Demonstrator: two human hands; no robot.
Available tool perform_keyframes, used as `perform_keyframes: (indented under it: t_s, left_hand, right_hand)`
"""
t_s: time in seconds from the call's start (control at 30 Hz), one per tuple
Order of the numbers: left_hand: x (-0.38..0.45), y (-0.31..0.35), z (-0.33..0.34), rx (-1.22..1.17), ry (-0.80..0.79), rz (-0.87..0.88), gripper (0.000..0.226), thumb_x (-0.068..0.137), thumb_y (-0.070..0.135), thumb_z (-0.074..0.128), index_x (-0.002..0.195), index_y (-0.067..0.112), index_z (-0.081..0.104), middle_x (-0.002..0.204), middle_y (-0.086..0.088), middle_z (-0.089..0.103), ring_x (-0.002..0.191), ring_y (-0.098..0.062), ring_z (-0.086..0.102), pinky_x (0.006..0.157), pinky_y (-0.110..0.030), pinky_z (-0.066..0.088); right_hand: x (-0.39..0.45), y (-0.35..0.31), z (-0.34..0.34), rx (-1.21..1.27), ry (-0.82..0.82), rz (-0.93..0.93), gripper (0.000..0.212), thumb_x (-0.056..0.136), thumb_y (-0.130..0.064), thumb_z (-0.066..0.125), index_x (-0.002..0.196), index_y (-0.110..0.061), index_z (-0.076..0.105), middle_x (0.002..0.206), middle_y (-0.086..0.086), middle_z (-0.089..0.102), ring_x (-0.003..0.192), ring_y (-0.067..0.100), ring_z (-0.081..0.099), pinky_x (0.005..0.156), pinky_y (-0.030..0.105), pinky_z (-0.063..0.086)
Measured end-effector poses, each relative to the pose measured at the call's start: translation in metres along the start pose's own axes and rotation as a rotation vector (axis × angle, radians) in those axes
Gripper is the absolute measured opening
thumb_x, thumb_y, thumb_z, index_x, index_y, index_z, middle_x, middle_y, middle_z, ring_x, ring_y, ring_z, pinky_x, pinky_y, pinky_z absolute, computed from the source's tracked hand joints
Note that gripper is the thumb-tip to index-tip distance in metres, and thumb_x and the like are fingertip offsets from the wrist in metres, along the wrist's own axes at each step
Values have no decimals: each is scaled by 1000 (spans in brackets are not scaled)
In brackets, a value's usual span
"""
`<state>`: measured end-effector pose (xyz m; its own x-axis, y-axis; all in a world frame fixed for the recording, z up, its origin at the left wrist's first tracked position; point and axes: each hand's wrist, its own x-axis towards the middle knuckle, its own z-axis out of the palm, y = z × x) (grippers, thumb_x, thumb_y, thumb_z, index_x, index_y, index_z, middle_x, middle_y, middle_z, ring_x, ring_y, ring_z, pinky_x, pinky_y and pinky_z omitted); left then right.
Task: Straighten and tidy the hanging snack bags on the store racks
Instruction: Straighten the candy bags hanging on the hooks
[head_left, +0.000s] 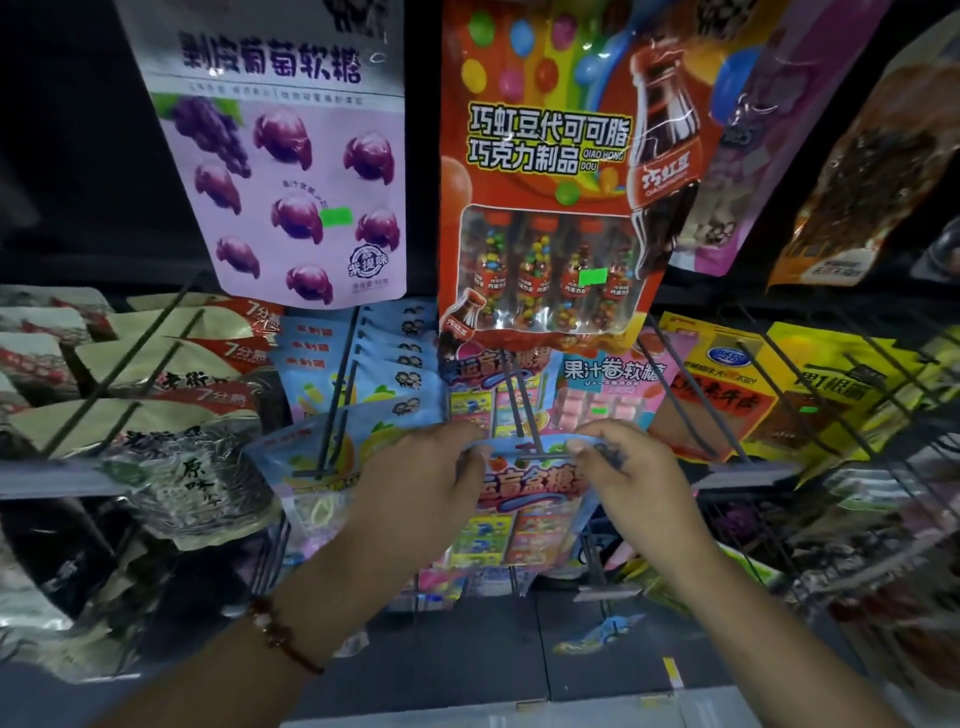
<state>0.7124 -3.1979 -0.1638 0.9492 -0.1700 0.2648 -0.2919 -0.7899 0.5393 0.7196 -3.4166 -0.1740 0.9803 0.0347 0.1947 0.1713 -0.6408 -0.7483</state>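
A colourful candy bag (524, 499) with blue top edge and pink lettering hangs at the front end of a dark metal peg (522, 410) in the middle of the rack. My left hand (415, 483) pinches the bag's upper left corner. My right hand (631, 478) pinches its upper right corner. More bags of the same kind (493, 395) hang behind it on the same peg. The bag's lower part shows between my wrists.
A purple grape gummy bag (291, 171) and a red chocolate bean bag (561, 176) hang above. Beige bags (156, 374) fill pegs at left, light blue bags (384, 358) beside them, yellow bags (810, 395) at right. Peg ends stick out toward me. Dark floor (519, 660) lies below.
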Motion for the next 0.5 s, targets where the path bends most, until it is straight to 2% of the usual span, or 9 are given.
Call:
perform_keyframes:
  t_s: [0.07,0.13,0.27,0.37,0.43,0.5]
  left_hand:
    - [4,-1,0,-5,6,19,29,102,35,45,123,26,63,79,2,69,62,-11,58,59,-36,51]
    - [10,-5,3,-4,9,28,31,103,34,44,127,25,61,85,1,70,66,-13,59,61,-36,51]
    - [28,-21,17,60,66,57,29,103,31,44,123,21,62,107,-2,69,91,-24,63,73,-37,53]
    - [38,-32,26,145,121,131,22,97,22,53,113,15,67,103,-6,69,92,-30,64,77,-41,55]
    - [43,-38,31,174,146,161,23,91,13,63,114,13,69,104,-7,69,92,-32,64,80,-43,53]
    - [46,-44,33,189,163,186,30,91,14,61,120,12,66,106,-8,67,95,-33,62,83,-45,51]
  right_hand:
    - [2,1,1,-5,6,9,14,98,-33,56,91,-24,64,82,-24,56,74,-3,54,64,13,37]
    - [7,3,5,-31,17,11,18,98,-35,55,98,-22,66,91,-15,59,81,1,56,70,22,42]
    - [22,4,15,-150,23,4,26,100,-36,50,107,-16,64,84,-11,48,73,4,47,69,27,34]
    - [32,-2,20,-195,58,-2,29,101,-33,48,109,-10,64,98,2,55,88,23,54,74,36,43]
    - [37,-4,22,-198,84,11,29,101,-31,49,110,-10,65,104,7,58,93,27,56,78,39,48]
    - [39,-6,24,-197,93,37,30,101,-32,49,115,-11,65,108,7,58,96,25,55,82,39,48]
